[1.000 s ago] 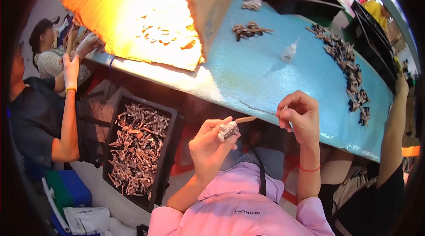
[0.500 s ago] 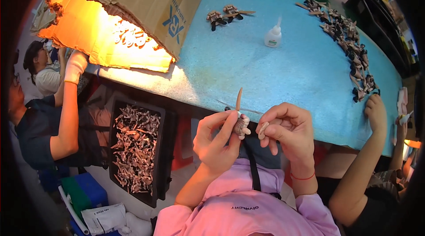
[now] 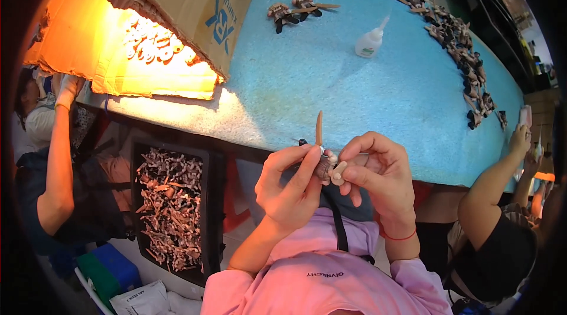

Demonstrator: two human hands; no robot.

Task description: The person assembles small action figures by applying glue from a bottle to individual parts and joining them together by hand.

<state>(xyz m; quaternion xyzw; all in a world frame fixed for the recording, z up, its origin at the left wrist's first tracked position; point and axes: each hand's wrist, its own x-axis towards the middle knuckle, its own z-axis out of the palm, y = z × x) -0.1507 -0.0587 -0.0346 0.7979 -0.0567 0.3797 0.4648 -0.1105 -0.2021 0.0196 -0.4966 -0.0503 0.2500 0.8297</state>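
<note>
My left hand (image 3: 289, 184) pinches a small figurine (image 3: 322, 168) with a brown striped body, white parts and a dark end. A tan blade-shaped piece (image 3: 319, 129) sticks upward from it. Between the thumb and fingers of my right hand (image 3: 381, 174) is a small flat beige piece (image 3: 338, 173), held right against the figurine's side; whether it touches I cannot tell. On the blue table (image 3: 295, 79) beyond my hands stands a white squeeze bottle (image 3: 370, 42) with a thin nozzle. Two similar figurines (image 3: 292, 10) lie farther back.
At left a cardboard box (image 3: 171, 2) holds small parts under orange light. Below it, a black crate (image 3: 211, 214) is full of figurine pieces. A long row of figurines (image 3: 463, 58) lines the table's right side. Co-workers' arms (image 3: 58, 167) show at left and right (image 3: 496, 173).
My right hand has moved left, bringing the beige piece up to the figurine. The co-worker's hand at right has left the figurine row. The whole view has shifted slightly.
</note>
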